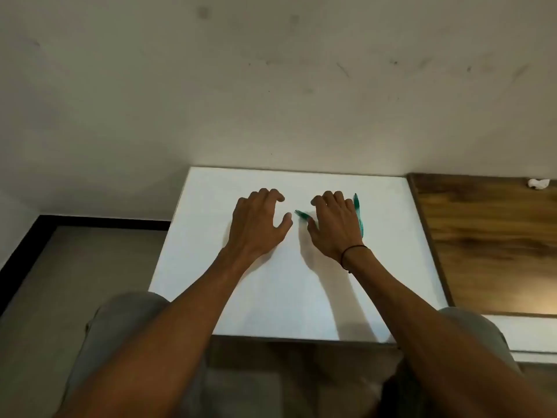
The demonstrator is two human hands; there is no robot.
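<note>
My left hand [260, 223] hovers palm down over the white tabletop [271, 297], its fingers loosely curled and holding nothing. My right hand [333, 224] is beside it, also palm down with curled fingers. A long translucent green pen-like object [359, 215] lies along the outer edge of my right hand, partly under the little finger. A shorter, blurred green piece [302, 215] sticks out from under my right thumb toward my left hand. Whether the thumb pinches it or just covers it is hidden.
The white tabletop stands against a pale wall [271, 86]. A wooden surface [488, 242] adjoins it on the right, with a small crumpled white scrap [538, 183] at its far edge. Grey floor [60, 282] lies to the left. My knees show below the table's near edge.
</note>
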